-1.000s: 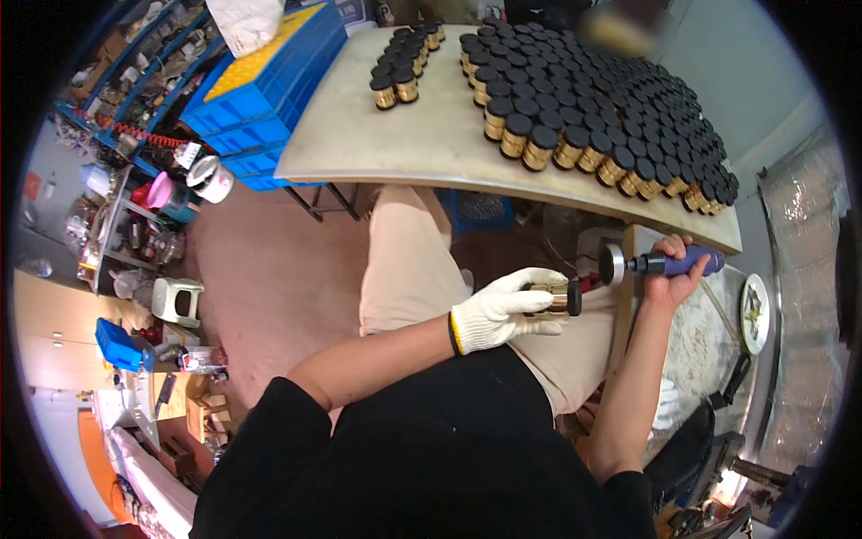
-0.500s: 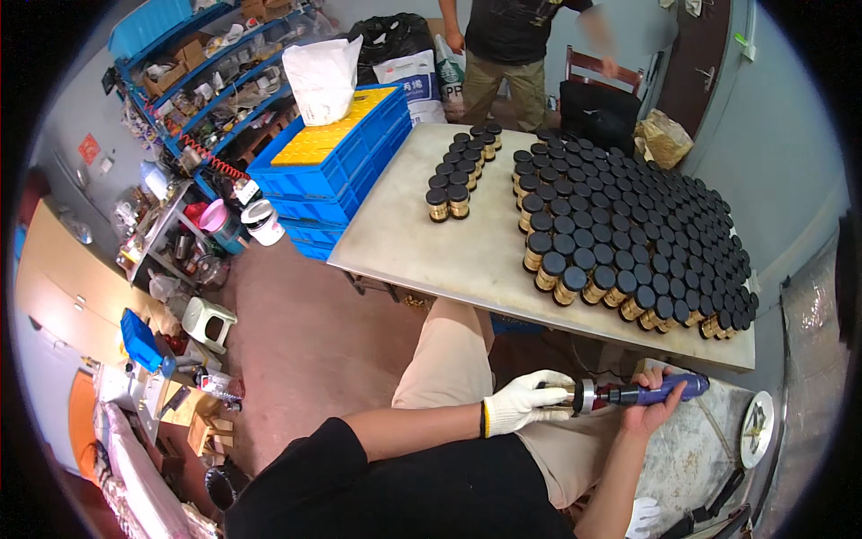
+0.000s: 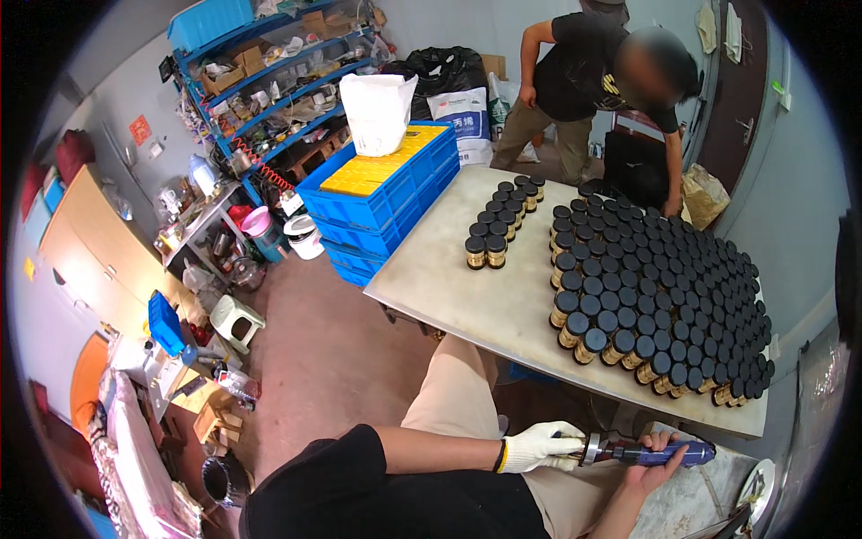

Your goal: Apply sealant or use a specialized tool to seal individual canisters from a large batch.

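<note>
"Crates (image 3: 346, 214) on the left, blue and stacked, a white bag (image 3: 379, 112) on top. Why there?"

"Right beside the table (image 3: 431, 280), probably to keep them within easy reach."

"And the small group of jars (image 3: 496, 244)?"

"Black lids up, in close rows near the table's left side, well apart from the bigger lot. The gap seems meant to keep the two sets distinct."

"Next, the left hand (image 3: 537, 447)?"

"Gloved, thumb and fingers pinching a jar (image 3: 571, 455) over the lap, just off the table's front edge. The fingers hide most of it. The glove may help the grip."

"What's at the jar's end?"

"The round metal head of a purple tool (image 3: 621, 452). The two are lined up, likely so neither tilts. I can't tell whether they touch."

"The right hand (image 3: 655, 467)?"

"Bare, wrapped round the tool's body, holding it roughly level, presumably for steadiness."

"And beyond?"

"A large block of jars (image 3: 664, 301), packed tightly, perhaps to save room."
</note>
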`<state>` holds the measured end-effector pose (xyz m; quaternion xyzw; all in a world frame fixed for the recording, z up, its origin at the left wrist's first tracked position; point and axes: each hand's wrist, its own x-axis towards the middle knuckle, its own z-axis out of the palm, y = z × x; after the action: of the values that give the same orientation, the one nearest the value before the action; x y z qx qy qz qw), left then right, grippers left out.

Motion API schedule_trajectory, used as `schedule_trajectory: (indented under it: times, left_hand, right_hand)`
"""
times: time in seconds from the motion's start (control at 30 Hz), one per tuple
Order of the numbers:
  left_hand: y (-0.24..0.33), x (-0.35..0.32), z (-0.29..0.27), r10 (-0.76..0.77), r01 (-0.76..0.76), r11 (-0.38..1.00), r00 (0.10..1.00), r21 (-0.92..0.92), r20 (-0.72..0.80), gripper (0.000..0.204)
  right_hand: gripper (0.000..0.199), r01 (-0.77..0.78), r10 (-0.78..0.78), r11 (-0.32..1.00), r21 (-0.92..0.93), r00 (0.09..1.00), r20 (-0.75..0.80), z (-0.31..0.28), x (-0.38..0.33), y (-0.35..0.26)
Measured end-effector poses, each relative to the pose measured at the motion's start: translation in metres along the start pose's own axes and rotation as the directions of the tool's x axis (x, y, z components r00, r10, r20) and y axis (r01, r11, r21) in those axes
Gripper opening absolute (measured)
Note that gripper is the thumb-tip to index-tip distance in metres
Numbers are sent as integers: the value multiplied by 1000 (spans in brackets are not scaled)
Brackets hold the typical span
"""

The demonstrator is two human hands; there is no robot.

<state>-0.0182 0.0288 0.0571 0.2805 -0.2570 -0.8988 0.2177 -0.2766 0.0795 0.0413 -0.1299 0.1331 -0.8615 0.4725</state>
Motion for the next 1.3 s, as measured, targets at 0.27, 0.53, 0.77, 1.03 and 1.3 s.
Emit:
schedule_trajectory:
  times: [0.27, 0.53, 0.77, 1.03, 1.3]
  left_hand:
    - [12, -2, -7, -31, 28, 996, 999, 90, 42, 43]
    - [108, -43, -22, 235, -53, 501, 969, 864, -77, 42]
    - [227, -39, -100, 853, 359, -171, 520, 917, -44, 41]
    - [246, -21, -146, 988, 191, 99, 100, 977, -120, 58]
    - [150, 9, -30, 866, -237, 152, 499, 959, -14, 45]
  right_hand:
    - [34, 4, -9, 1000, -28, 988, -153, 2, -4, 4]
    - [37, -9, 11, 999, 44, 999, -38, 13, -10, -1]
    - [39, -37, 38, 999, 23, 997, -65, 19, -9, 8]
    - [37, -65, 65, 998, -1, 997, -36, 11, -12, 7]
    - [38, -53, 54, 999, 11, 993, -101, 15, -8, 6]
